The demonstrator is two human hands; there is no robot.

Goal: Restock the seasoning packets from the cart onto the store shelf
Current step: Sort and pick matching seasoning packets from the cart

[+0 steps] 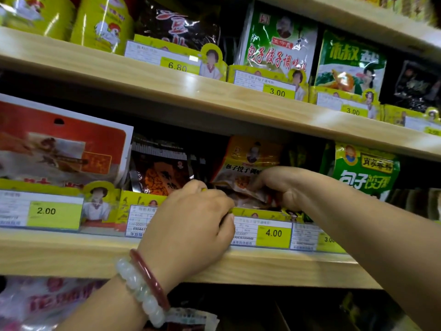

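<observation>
On the wooden shelf (167,259), two hands (left (188,225), right (284,185)) each grip closed on one orange packet (243,173).

Both forearms are bare, with no sleeves showing. The left wrist carries two bracelets side by side: a smooth dark red bangle (149,280) nearer the hand, and a string of pale, milky-white rounded beads (139,292) just behind it, toward 7 o'clock. The right wrist is unadorned.
</observation>
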